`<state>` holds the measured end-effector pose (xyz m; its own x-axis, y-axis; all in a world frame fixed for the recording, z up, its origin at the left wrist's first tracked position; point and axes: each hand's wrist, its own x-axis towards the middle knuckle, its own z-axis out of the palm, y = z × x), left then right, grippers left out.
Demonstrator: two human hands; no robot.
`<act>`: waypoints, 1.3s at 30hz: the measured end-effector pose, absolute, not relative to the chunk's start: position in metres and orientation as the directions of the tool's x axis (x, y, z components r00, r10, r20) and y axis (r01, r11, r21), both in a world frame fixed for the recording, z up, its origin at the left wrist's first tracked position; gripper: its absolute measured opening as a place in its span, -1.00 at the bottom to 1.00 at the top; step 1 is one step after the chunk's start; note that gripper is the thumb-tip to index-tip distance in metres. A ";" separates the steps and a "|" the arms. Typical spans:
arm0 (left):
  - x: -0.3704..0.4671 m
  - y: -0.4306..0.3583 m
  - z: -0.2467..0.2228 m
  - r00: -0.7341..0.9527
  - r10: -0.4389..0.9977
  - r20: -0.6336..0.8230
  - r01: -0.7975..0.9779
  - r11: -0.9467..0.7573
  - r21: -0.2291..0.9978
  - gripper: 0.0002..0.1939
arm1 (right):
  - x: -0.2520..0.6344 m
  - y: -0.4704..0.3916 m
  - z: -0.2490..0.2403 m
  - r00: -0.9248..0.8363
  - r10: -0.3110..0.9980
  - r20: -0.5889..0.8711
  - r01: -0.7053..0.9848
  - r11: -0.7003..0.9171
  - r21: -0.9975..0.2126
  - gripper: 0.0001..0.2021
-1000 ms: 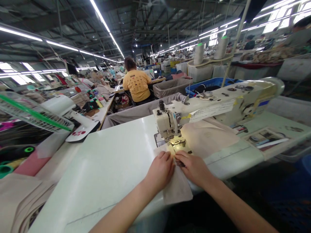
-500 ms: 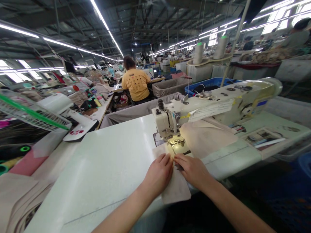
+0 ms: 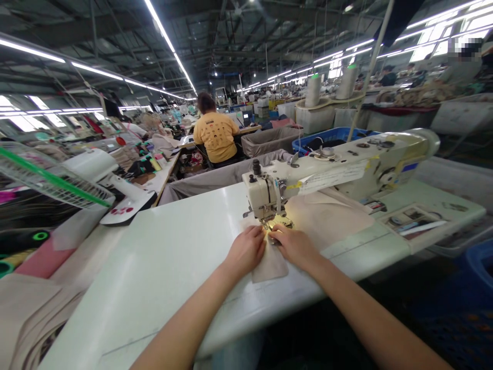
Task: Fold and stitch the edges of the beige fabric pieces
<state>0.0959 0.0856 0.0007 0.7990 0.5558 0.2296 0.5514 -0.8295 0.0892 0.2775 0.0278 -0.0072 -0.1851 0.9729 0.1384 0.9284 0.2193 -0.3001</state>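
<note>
A beige fabric piece [image 3: 270, 268] lies on the pale green sewing table [image 3: 185, 241], its far end at the needle area of a white sewing machine [image 3: 264, 192]. My left hand [image 3: 247, 250] is closed on the left edge of the fabric, fingertips just before the presser foot. Opposite it, my right hand [image 3: 296, 247] pinches the right side of the same piece. Something small and dark shows under the right fingers, too hidden to name. Lamplight falls on the metal needle plate [image 3: 283, 222]. A larger beige fabric panel [image 3: 327, 218] lies right of the needle, partly under the machine arm.
A tray with small tools [image 3: 416, 221] sits at the table's right. A white fan [image 3: 92, 169] stands on the left, near stacked beige fabric [image 3: 31, 313]. Beyond the table are a grey cloth-lined bin [image 3: 215, 172], a blue basket [image 3: 327, 136] and a seated person in yellow [image 3: 215, 133].
Both hands have moved forward with the fabric piece, closer to the needle. The near end of the fabric has come up from the table edge onto the tabletop.
</note>
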 end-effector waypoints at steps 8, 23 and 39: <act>0.092 0.084 -0.007 0.780 0.555 0.289 0.550 -0.828 0.106 -0.73 | 0.289 0.001 -0.016 0.023 0.980 0.196 0.923 0.055 -0.381 -0.75; 0.086 0.082 -0.015 0.770 0.539 0.340 0.494 -0.842 0.218 -0.67 | 0.290 -0.007 -0.033 0.018 0.974 0.224 0.922 0.071 -0.379 -0.77; 0.088 0.082 -0.018 0.684 0.699 0.210 0.676 -0.715 0.177 -0.44 | 0.288 -0.007 -0.031 0.031 0.972 0.233 0.928 0.059 -0.368 -0.76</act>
